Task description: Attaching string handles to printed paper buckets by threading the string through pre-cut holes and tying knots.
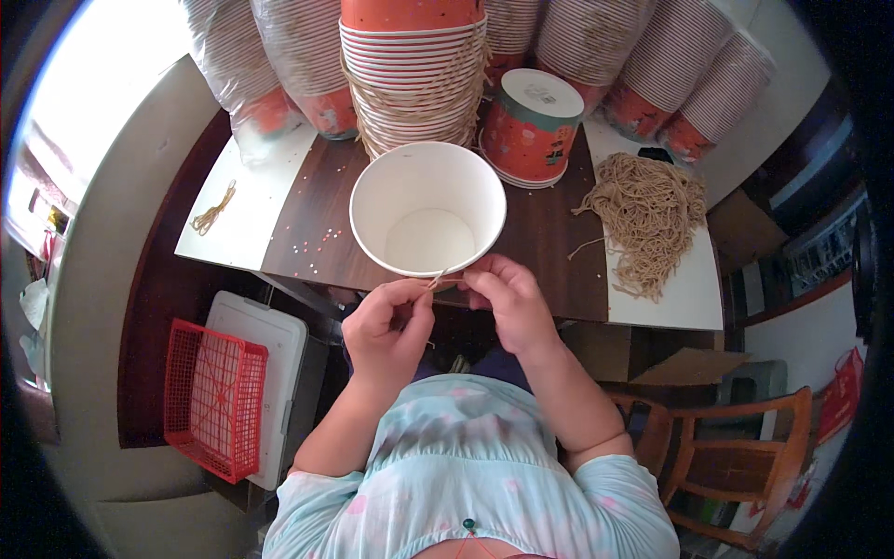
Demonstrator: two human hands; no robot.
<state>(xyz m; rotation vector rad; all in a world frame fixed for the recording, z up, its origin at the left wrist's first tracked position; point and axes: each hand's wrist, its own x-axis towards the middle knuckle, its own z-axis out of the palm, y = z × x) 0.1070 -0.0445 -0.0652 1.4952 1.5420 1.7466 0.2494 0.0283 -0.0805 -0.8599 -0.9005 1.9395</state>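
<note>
A white paper bucket (430, 200) stands at the table's near edge, its open mouth facing me. At its near rim, my left hand (389, 321) pinches a thin tan cord (439, 279) between thumb and forefinger. My right hand (504, 296) has its fingers closed on the same cord, just right of the left fingertips. Both hands sit close together against the rim. Behind the bucket rises a tall stack of nested paper buckets (414, 56), with tan cords draped around it. An orange-and-green bucket (531, 126) stands upside down to its right.
A heap of tan cords (647, 219) lies on the table's right side, and a small cord bundle (214, 209) on its left. Wrapped bucket stacks (307, 56) line the back. A red basket (216, 401) is at lower left, a wooden chair (736, 456) at lower right.
</note>
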